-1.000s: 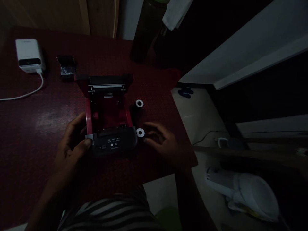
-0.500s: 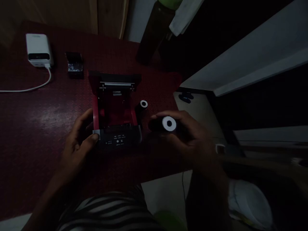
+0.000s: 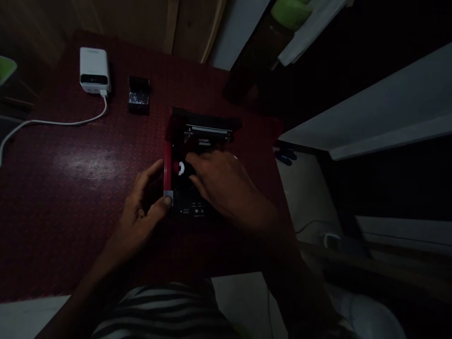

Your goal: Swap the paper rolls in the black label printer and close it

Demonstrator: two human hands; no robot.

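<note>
Roll [image 3: 181, 168] is now entering the printer [image 3: 167, 165], axis lying crosswise; right hand [image 3: 224, 183] is pinching it, left hand [image 3: 143, 212] clasping the printer's side.

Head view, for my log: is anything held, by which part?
Left hand: red-and-black plastic device, front left corner. Right hand: likely white-ended dark roll; grip hidden.

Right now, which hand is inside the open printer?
The right hand, holding the white-ended roll; the left hand holds the outer left side of the printer, thumb on its front corner.
</note>
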